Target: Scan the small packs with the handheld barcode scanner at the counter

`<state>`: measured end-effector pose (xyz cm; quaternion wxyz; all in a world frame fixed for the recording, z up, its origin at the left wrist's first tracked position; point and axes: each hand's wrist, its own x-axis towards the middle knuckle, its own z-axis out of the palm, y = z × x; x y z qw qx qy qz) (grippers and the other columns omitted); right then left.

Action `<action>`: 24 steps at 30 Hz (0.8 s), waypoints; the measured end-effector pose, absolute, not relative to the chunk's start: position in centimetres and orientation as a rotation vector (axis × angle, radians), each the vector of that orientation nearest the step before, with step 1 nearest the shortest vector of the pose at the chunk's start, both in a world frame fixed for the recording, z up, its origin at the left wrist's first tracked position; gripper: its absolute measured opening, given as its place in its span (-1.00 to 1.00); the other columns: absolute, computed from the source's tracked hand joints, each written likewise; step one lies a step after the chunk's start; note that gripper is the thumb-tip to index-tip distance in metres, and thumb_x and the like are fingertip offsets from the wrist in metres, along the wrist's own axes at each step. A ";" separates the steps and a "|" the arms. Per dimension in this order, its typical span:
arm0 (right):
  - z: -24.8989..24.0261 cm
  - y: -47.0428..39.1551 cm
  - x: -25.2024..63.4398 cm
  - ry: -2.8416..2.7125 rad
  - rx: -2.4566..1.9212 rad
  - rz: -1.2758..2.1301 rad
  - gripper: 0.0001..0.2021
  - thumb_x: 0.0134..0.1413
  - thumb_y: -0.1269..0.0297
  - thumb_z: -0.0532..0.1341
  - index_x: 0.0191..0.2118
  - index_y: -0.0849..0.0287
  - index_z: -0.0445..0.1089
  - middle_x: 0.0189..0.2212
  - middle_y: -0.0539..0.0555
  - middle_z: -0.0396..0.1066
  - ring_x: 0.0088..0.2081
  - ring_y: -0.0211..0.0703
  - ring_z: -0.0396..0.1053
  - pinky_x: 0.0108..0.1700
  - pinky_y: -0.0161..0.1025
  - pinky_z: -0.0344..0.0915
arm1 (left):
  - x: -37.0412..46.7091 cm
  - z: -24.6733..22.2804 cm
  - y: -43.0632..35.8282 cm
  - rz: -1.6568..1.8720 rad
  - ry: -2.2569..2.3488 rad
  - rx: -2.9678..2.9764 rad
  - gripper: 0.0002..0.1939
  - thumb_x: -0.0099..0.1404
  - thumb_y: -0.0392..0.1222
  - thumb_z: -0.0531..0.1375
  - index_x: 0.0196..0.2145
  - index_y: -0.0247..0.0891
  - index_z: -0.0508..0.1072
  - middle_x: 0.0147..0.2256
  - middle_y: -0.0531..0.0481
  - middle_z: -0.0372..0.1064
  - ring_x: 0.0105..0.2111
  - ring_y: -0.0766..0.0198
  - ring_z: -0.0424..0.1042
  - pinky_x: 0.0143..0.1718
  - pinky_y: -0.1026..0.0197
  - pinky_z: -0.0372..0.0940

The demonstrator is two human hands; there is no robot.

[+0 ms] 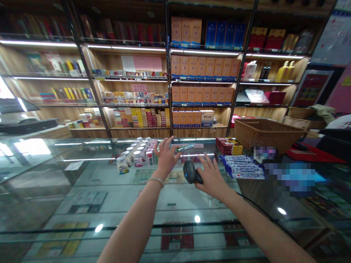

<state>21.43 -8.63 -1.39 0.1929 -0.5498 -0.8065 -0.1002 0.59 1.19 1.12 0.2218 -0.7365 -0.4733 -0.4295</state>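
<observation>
"What's the left hand (166,155) holding?"
"A thin stick, perhaps a packet (185,148), pinched lightly, other fingers spread."
"And the right hand (212,174)?"
"Loosely spread, gripping the scanner (189,172) over the glass counter (123,199)."

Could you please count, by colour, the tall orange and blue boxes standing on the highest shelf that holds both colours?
Orange boxes: 3
Blue boxes: 4
Total: 7
</observation>
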 end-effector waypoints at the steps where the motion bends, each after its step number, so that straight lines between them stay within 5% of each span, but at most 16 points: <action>1: -1.4 -8.7 21.4 -2.273 -1.555 -0.249 -0.66 0.02 0.17 0.39 -0.09 0.19 0.49 0.44 0.33 -0.02 0.47 0.39 -0.22 0.38 0.46 -0.17 | 0.6 1.2 1.2 -1.187 -1.311 -2.037 -0.82 0.22 -0.09 0.37 -0.19 -0.04 0.55 0.29 -0.08 0.31 0.31 -0.11 0.19 0.33 -0.34 -0.21; 18: -0.7 -10.5 21.5 -2.445 -1.575 0.164 -0.48 0.13 -0.07 0.32 0.07 0.19 0.41 0.49 0.32 -0.20 0.50 0.29 -0.41 0.44 0.33 -0.35 | 0.7 1.2 0.8 -1.208 -1.333 -2.053 -0.83 0.26 -0.06 0.34 -0.17 -0.02 0.57 0.29 -0.06 0.31 0.32 -0.10 0.17 0.35 -0.34 -0.24; 21: -0.6 -9.8 22.3 -2.376 -1.574 0.255 -0.36 0.08 -0.22 0.29 0.12 0.16 0.38 0.46 0.30 -0.06 0.50 0.27 -0.29 0.45 0.31 -0.30 | 0.7 1.2 0.7 -1.218 -1.342 -2.054 -0.81 0.25 -0.07 0.34 -0.16 -0.01 0.57 0.29 -0.05 0.30 0.32 -0.10 0.16 0.36 -0.33 -0.25; 24: 0.1 -7.8 23.5 -2.157 -1.593 0.180 -0.45 0.19 -0.16 0.21 0.14 0.10 0.35 0.34 0.26 0.21 0.42 0.23 0.02 0.39 0.24 -0.02 | 0.7 1.2 0.7 -1.234 -1.329 -2.061 -0.81 0.25 -0.08 0.34 -0.16 -0.02 0.57 0.30 -0.06 0.29 0.32 -0.11 0.16 0.36 -0.33 -0.25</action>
